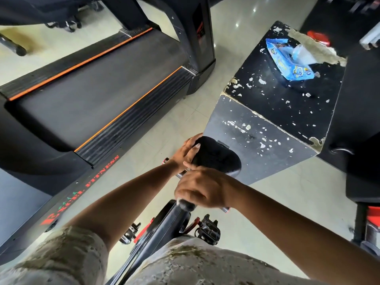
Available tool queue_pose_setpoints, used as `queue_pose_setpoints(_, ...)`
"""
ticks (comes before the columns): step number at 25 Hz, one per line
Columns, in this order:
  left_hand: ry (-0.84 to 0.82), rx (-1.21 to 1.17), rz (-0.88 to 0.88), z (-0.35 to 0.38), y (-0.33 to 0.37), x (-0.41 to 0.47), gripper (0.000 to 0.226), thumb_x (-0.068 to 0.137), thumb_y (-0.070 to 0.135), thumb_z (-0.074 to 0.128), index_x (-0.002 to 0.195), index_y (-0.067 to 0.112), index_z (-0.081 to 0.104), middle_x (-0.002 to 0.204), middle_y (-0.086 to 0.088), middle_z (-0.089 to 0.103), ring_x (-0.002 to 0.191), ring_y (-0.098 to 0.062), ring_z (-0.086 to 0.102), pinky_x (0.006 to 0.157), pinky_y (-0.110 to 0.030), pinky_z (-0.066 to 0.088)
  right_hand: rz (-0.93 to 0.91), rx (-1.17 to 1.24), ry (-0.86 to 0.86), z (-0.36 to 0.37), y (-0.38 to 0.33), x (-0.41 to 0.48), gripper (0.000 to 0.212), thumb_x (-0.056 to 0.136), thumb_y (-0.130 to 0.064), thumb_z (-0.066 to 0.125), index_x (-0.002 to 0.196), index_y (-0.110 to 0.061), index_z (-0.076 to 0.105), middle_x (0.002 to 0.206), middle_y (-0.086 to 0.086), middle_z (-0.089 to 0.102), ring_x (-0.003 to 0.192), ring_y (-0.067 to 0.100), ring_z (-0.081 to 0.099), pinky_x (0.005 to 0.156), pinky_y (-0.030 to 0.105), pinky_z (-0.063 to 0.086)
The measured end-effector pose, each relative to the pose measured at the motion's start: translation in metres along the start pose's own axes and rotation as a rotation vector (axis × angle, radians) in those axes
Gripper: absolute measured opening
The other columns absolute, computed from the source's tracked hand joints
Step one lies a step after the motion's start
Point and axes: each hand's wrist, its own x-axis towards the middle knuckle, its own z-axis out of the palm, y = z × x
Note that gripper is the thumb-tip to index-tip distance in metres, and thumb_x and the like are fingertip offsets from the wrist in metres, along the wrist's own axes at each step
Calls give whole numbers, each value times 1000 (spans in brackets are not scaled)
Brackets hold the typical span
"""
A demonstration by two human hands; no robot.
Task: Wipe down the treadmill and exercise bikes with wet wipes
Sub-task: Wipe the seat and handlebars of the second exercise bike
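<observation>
A black exercise bike stands right below me, its black saddle in the middle of the view. My left hand rests on the saddle's left side, fingers curled over it. Just below the saddle, my right hand is closed around a crumpled white wet wipe, pressed against the bike's frame. The black treadmill with orange stripes lies to the left. A blue pack of wet wipes lies open on the black box at the right, one wipe sticking out.
A tall black box with chipped paint stands directly behind the saddle. The bike's pedals show below my hands. More dark equipment fills the right edge. Pale floor tiles run between treadmill and box.
</observation>
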Motion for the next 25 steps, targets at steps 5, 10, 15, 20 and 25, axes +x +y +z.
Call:
queue_pose_setpoints(5,-1,-6,-19,0,-1,-1,59,96,40,31,150,17,34,149,-3,39,132,-5,30,111,-14,16,161,-34,165,12,-13,-8,55,98,-45,28,93,-11,71,95,10,70,100,24,61,113,44,28)
queue_pose_setpoints(10,6,-7,-24,2,-2,-1,53,101,37,32,150,16,34,152,-6,38,135,-6,30,109,-7,16,18,34,467,54,-17,-49,53,100,-36,31,136,-3,50,146,14,45,141,26,34,114,48,29)
queue_pose_setpoints(15,29,-14,-45,3,-3,-1,55,101,40,28,151,16,35,153,-1,37,137,-5,29,115,-12,16,306,161,630,70,-23,-43,66,101,-46,21,145,3,28,152,22,30,144,32,26,114,53,27)
queue_pose_setpoints(20,53,-7,-95,3,-4,0,47,108,27,28,154,16,28,157,-4,31,145,-16,26,104,-2,12,295,94,646,103,-2,-65,62,102,-44,17,153,-10,6,160,12,9,147,33,15,114,55,23)
queue_pose_setpoints(25,121,-32,-216,9,9,-5,49,108,28,30,155,17,23,160,-3,25,146,-13,22,100,-5,9,329,128,649,125,-11,-58,73,100,-52,13,151,-5,-7,159,19,-2,147,39,3,120,47,8)
